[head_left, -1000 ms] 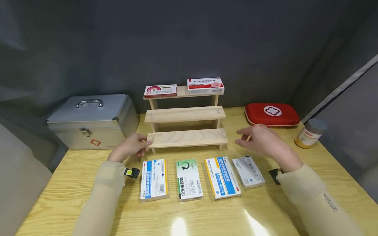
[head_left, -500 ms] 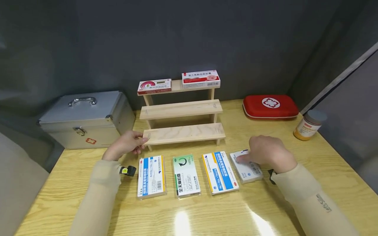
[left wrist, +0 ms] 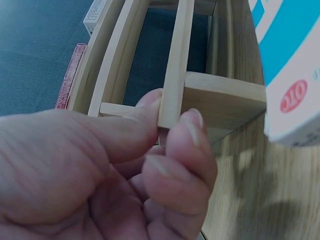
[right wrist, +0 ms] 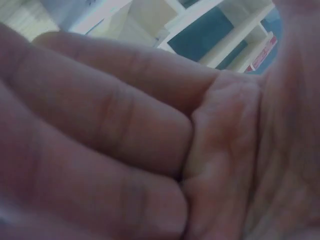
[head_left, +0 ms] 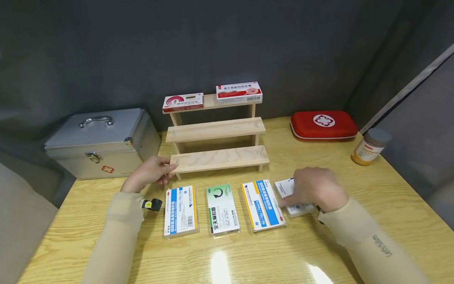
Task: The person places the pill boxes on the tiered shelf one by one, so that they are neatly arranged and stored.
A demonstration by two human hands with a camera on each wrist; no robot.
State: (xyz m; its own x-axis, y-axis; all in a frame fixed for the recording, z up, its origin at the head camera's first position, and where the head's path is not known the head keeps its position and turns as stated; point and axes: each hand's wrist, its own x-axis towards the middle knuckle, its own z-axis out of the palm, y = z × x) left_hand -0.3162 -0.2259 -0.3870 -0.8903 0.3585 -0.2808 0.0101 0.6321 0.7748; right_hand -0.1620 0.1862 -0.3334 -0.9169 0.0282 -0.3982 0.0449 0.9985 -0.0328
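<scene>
My left hand (head_left: pixel 150 173) pinches the left end of the lowest board of a stepped wooden display rack (head_left: pixel 220 158) between thumb and fingers, plainly seen in the left wrist view. Over a white medicine box (head_left: pixel 285 188) at the right end of a row, my right hand (head_left: pixel 317 187) reaches down. Its thumb lies by that box's left edge, near a blue, orange and white medicine box (head_left: pixel 263 205). The other fingertips are hidden, so whether they grip the box is unclear. In the right wrist view the bent fingers (right wrist: pixel 110 110) fill the picture.
Left in the row lie a green-and-white box (head_left: pixel 222 209) and a blue-and-white box (head_left: pixel 181 211). Two red-and-white boxes (head_left: pixel 182 101) sit on the top board. A silver case (head_left: pixel 101 142) stands left; a red pouch (head_left: pixel 323 125) and a jar (head_left: pixel 370 146) are at right.
My right hand came down from beside the rack to the white medicine box, and its thumb slid left to the box's edge. The left hand keeps its hold on the rack. The view shifted slightly.
</scene>
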